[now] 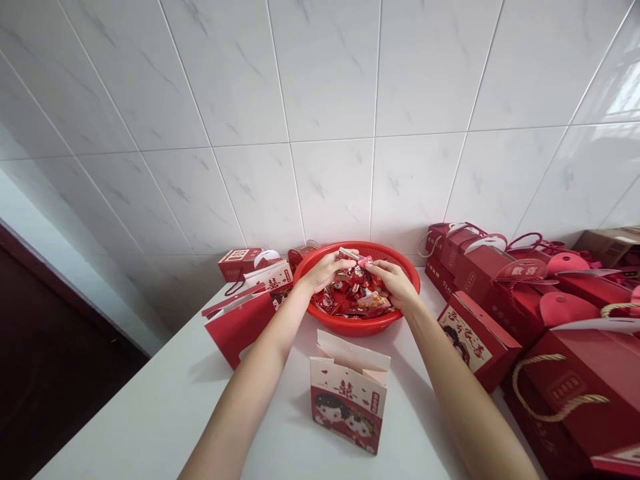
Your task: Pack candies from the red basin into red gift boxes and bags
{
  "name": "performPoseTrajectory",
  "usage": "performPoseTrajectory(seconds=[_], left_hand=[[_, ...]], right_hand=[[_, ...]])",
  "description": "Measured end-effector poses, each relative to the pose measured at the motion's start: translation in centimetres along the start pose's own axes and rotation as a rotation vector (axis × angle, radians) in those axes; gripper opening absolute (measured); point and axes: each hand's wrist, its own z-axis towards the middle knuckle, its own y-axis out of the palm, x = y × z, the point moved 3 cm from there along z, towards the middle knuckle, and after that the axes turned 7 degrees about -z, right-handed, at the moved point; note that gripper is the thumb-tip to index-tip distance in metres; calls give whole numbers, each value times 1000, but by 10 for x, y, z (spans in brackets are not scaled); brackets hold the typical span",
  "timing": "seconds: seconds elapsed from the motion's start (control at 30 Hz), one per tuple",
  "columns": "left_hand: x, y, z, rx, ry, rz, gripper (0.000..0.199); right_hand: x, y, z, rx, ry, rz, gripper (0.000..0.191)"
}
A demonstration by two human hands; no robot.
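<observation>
Red packets point(357, 272) pinched by left hand point(326, 270) and right hand point(393, 281), over red basket point(367, 327); open-topped gift box point(347, 403) upright on white table point(280, 433), near basket.

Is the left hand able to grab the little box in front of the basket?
Probably yes: just the edge of the red basket lies between. But the left hand seems to hold a red packet, so it may need freeing before taking the little box.

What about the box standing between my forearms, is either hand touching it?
No, the box stands on the table while the left hand and right hand are over the red basket.
</observation>
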Motion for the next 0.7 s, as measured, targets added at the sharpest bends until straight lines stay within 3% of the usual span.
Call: performPoseTrajectory(seconds=[0.2, 0.33, 0.47, 0.7], left_hand=[[-10, -4, -5, 35, -34, 218, 40], [-13, 3, -6, -72, 2, 254, 39], [-8, 2, -6, -32, 96, 225, 42], [-9, 1, -7, -81, 67, 341, 44]], right_hand=[[-2, -3, 1, 132, -32, 62, 51], [-3, -1, 0, 87, -21, 46, 53], [-4, -1, -2, 74, -13, 37, 51], [-1, -3, 1, 49, -23, 71, 51]])
